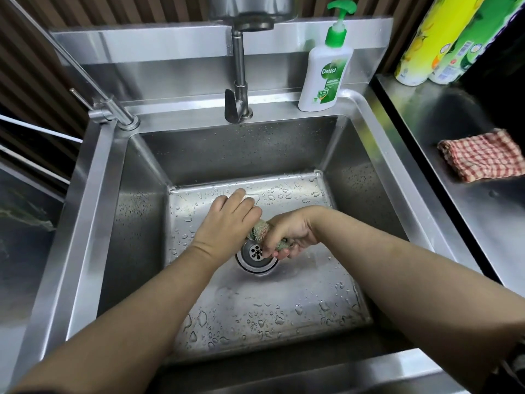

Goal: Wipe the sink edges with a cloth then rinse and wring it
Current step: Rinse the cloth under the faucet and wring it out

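Observation:
Both of my hands are down inside the deep steel sink (93,211), just above the drain (256,257). A small greenish, wet cloth (260,232) is bunched and twisted between them. My right hand (287,234) is fisted around one end of it. My left hand (230,220) grips the other end, with its fingers pointing toward the back wall. Most of the cloth is hidden inside the two fists. The tap (238,81) stands at the back rim, and no water runs from it. Droplets cover the sink floor.
A white and green soap pump bottle (326,69) stands on the back right rim. A second, thinner tap (113,109) sits at the back left corner. On the right steel counter lie a red checked cloth (480,156) and yellow-green packages (443,38).

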### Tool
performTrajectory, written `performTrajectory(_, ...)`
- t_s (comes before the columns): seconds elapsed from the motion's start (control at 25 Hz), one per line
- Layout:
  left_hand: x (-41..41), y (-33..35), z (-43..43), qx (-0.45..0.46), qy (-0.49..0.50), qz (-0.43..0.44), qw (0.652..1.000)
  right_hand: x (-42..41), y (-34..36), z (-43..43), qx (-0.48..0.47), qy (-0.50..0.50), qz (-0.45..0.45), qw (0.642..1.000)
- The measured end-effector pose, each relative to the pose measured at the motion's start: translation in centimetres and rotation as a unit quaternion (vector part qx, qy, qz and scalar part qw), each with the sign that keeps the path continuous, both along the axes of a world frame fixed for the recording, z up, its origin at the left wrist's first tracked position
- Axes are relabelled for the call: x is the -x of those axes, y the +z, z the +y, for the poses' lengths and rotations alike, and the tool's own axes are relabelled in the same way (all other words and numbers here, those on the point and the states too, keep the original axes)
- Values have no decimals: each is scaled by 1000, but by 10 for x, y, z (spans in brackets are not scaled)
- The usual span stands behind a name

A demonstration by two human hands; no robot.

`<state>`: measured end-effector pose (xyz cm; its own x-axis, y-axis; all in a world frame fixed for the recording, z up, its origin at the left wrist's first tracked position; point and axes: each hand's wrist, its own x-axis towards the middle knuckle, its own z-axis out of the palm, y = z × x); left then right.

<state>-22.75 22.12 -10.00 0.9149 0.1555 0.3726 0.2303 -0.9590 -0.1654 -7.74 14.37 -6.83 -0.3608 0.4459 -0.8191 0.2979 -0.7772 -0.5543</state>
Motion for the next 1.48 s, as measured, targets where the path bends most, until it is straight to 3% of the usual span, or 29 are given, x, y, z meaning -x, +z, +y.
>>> performTrajectory(0.08, -4, 4, 4, 37, -22, 40, 998, 7, 0, -1, -24, -3, -42, 999)
performTrajectory(0.16, -3, 12, 2, 65, -6, 114, 991, 18, -4, -1, -73, -9, -139, 988)
performTrajectory(0.28, -3, 18, -8, 123, 108, 253, 954, 35, -6, -1, -191, 60, -366, 909)
performTrajectory(0.36, -4, 14, -12, 195, 168, 277, 926, 40, -5, -3, -211, 70, -440, 870)
performTrajectory(0.56, -11, 10, -6, 292, 224, 274, 889, 39, -8, -3, -272, 54, -473, 836)
performTrajectory(0.88, -10, -6, -8, 435, 237, 256, 830, 36, -15, -10, -308, 113, -501, 801)
performTrajectory(1.0, -10, -1, -10, 417, 238, 237, 845, 37, -13, -12, -314, 89, -503, 801)
performTrajectory(1.08, -8, 1, -11, 394, 227, 217, 864, 39, -12, -12, -295, 62, -495, 815)
performTrajectory(1.12, -4, 1, -10, 421, 206, 214, 857, 40, -11, -12, -274, 49, -490, 826)
performTrajectory(1.16, 1, 0, -9, 482, 181, 210, 831, 39, -9, -13, -247, 34, -483, 839)
performTrajectory(1.2, 8, 1, -7, 572, 163, 200, 779, 38, -6, -16, -224, 14, -474, 851)
performTrajectory(1.28, 19, 13, -14, 756, 170, 127, 619, 37, 0, -26, -212, -37, -466, 858)
performTrajectory(1.32, 19, 19, -19, 802, 193, 79, 560, 38, 4, -32, -222, -64, -466, 854)
performTrajectory(1.36, 18, 27, -24, 816, 213, 39, 535, 40, 9, -38, -244, -89, -466, 846)
performTrajectory(1.44, 16, 41, -32, 809, 225, -17, 543, 44, 17, -48, -289, -136, -449, 834)
performTrajectory(1.48, 17, 48, -34, 808, 210, -45, 548, 43, 22, -54, -293, -158, -418, 845)
